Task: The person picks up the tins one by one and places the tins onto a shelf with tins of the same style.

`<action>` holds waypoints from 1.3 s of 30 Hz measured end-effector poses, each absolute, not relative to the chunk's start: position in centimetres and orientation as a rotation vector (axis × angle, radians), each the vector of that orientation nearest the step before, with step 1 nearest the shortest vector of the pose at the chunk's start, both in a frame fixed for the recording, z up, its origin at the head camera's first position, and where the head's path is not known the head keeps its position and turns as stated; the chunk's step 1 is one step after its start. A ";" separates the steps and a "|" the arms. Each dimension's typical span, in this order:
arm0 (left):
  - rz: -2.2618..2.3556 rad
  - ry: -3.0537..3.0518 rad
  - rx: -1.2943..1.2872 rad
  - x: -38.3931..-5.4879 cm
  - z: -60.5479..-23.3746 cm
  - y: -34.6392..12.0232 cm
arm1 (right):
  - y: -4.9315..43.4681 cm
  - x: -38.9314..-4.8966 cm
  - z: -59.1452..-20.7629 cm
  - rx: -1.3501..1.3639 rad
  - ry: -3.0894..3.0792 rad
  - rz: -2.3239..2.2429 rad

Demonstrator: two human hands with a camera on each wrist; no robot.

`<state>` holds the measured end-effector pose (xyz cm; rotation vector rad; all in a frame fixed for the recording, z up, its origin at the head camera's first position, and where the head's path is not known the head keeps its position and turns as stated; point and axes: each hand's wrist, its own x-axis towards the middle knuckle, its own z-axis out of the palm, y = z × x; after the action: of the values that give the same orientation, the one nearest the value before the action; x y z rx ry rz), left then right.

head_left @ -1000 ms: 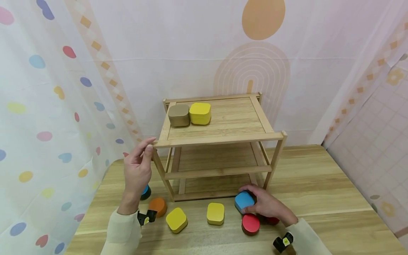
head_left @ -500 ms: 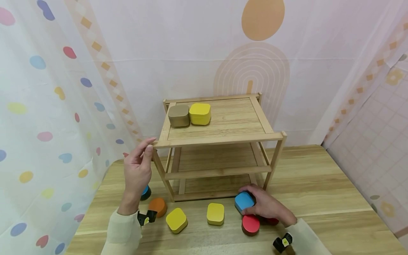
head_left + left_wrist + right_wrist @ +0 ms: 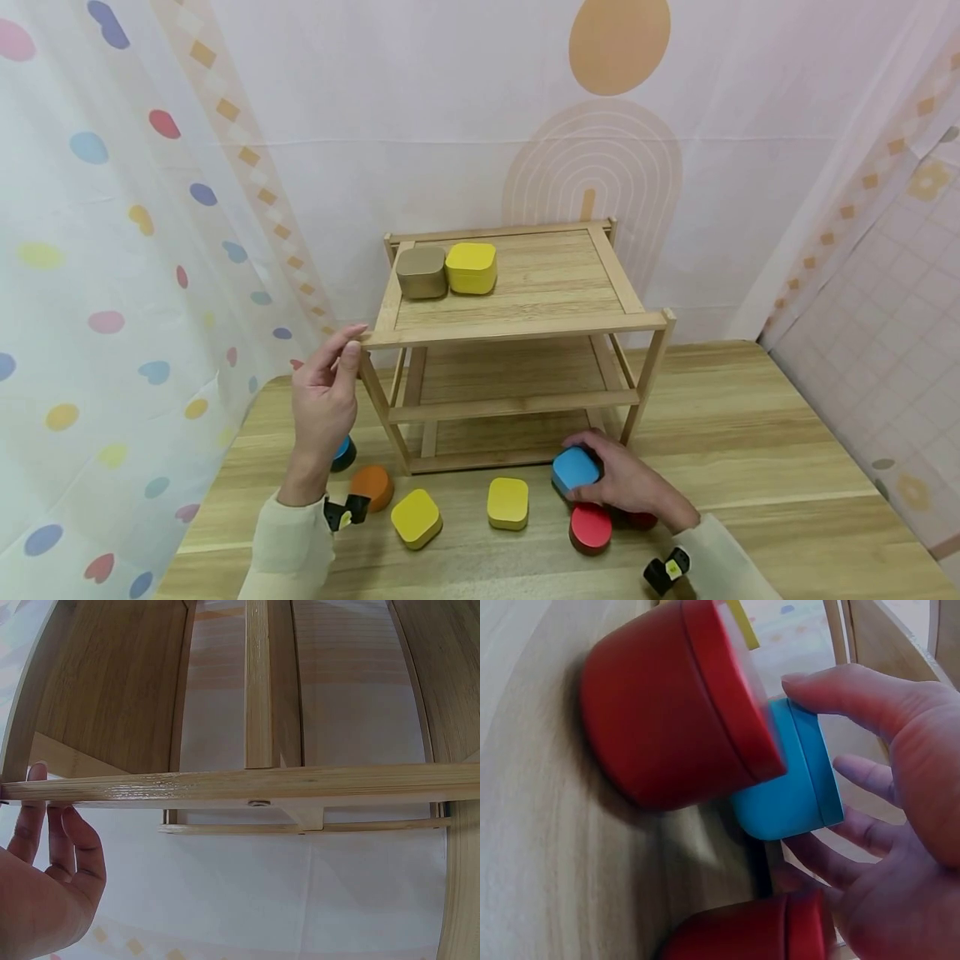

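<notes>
My right hand (image 3: 628, 479) holds a blue square tin (image 3: 575, 471), thumb on the near side and fingers around the far side, right before the rack's lowest front rail. In the right wrist view, a red round tin (image 3: 679, 705) overlaps that blue tin (image 3: 791, 776). My left hand (image 3: 324, 408) grips the upper left front corner of a three-tier wooden rack (image 3: 517, 327). In the left wrist view, that hand (image 3: 56, 877) has fingers on both sides of the wooden bar (image 3: 150, 787). A gold tin (image 3: 422, 272) and a yellow tin (image 3: 471, 268) sit side by side on the top shelf.
Before the rack on the table (image 3: 750, 467) stand two yellow square tins, one left (image 3: 417, 518) and one in the middle (image 3: 507, 503). An orange round tin (image 3: 372, 487) and a partly hidden blue-topped tin (image 3: 343, 454) are by my left wrist. Another red tin (image 3: 642, 521) lies under my right wrist.
My right hand and the blue tin have shifted very slightly toward the rack. The left hand keeps its place on the rack's corner.
</notes>
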<state>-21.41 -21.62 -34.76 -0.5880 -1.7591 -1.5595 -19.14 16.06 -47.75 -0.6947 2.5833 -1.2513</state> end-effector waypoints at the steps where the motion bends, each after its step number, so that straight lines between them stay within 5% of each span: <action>1: -1.561 -1.758 -0.587 -21.4 -34.7 -21.6 | 16.1 -19.1 -47.7 -0.700 2.579 -1.258; 39: -1.571 -1.748 -0.598 -21.4 -34.7 -21.6 | 15.5 -18.0 -45.0 -1.033 2.468 -1.520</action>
<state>-21.36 -21.58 -34.65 -0.5982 -1.7485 -1.5710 -18.03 15.50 -44.99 -1.0326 2.4682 -1.5201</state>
